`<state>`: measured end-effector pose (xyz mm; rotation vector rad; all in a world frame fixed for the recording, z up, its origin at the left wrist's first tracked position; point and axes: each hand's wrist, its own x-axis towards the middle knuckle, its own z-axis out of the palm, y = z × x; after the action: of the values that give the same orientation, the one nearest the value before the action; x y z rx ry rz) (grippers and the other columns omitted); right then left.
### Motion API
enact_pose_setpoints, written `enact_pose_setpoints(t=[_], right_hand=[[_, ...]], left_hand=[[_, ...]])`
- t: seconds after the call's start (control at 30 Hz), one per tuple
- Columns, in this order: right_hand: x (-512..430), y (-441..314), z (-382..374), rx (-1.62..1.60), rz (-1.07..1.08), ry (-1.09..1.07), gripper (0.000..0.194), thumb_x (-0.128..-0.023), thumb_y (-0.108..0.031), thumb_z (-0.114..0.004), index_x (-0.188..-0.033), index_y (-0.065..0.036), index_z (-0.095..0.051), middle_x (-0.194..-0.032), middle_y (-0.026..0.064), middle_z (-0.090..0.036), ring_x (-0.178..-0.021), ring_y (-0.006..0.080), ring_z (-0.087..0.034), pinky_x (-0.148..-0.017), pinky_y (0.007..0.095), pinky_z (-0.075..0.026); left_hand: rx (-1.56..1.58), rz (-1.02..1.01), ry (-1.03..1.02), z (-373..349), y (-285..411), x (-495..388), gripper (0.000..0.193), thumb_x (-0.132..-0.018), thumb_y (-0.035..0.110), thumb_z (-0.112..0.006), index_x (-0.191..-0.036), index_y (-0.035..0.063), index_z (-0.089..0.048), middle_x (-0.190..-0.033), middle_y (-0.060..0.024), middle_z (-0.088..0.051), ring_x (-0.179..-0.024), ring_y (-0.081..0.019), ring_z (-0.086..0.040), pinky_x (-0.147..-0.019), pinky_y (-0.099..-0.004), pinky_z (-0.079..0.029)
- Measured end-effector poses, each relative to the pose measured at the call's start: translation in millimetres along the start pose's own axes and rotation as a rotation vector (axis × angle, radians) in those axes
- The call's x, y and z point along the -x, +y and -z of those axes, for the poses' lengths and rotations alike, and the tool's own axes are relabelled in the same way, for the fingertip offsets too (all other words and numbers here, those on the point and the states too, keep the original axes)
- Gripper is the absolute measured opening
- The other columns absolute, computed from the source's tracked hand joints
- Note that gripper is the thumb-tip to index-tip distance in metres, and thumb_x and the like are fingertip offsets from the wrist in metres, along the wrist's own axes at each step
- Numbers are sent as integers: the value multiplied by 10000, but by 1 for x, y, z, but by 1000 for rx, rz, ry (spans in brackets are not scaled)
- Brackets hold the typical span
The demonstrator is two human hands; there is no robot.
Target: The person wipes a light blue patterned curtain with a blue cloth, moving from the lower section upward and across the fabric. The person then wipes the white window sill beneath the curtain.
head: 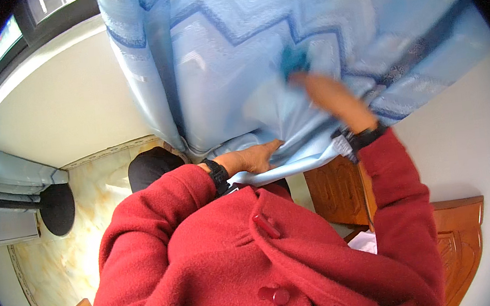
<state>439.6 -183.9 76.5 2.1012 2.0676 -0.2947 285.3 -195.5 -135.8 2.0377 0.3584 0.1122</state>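
Note:
A light blue curtain (237, 86) with a darker zigzag pattern hangs in front of me and fills the upper middle of the head view. Near its lower edge, my left hand (254, 157) grips a gathered part of the fabric. Higher up and to the right, my right hand (307, 83) is blurred by motion. It holds a small teal thing (294, 60) against the front of the curtain; blur hides whether this is a cloth or a brush. Folds run through the fabric between the two hands.
A dark-framed window (61, 33) stands at the upper left above a pale wall (62, 97). Another blue curtain (11, 168) hangs at far left, near a black rounded object (57, 209). Carved wooden furniture (338, 192) and a wooden panel (461, 237) stand at right. The floor (83, 203) is marbled.

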Motion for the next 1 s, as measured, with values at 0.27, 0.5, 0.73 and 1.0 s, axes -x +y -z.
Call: enact_pose_setpoints(t=[0.27, 0.5, 0.73, 1.0], right_hand=[[9, 63, -127, -101, 175, -444, 410, -776, -62, -515, -1138, -158, -683, -1093, 219, -649, -978, 386, -615, -912, 427, -464], [10, 59, -123, -24, 119, -436, 404, -792, -80, -516, -1147, -182, -679, -1072, 223, -647, -980, 400, -600, -904, 441, -464], [17, 13, -34, -497, 188, 118, 394, -875, -116, -522, -1258, -152, -611, -1257, 126, -618, -1156, 270, -592, -987, 368, -446], [-57, -44, -47, -515, 447, 935, 611, -818, 110, -472, -1403, -59, -432, -1431, 190, -441, -1287, 363, -461, -1095, 409, -348]], left_hand=[[59, -116, 579, 84, -9, 56, 465, -875, 300, -671, -1267, 81, -550, -1215, -97, -609, -1083, -231, -588, -937, -357, -469], [-259, -145, 1548, 188, -10, 49, 674, -747, 346, -792, -1231, -23, -503, -1147, -194, -575, -1047, -331, -561, -851, -382, -477], [195, 14, 1124, 139, -15, 32, 404, -836, 271, -610, -1112, -23, -575, -862, -226, -643, -815, -325, -639, -757, -395, -494], [384, 111, 649, 91, 12, 49, 232, -795, 184, -499, -828, -30, -584, -649, -98, -554, -622, -206, -532, -596, -373, -441]])
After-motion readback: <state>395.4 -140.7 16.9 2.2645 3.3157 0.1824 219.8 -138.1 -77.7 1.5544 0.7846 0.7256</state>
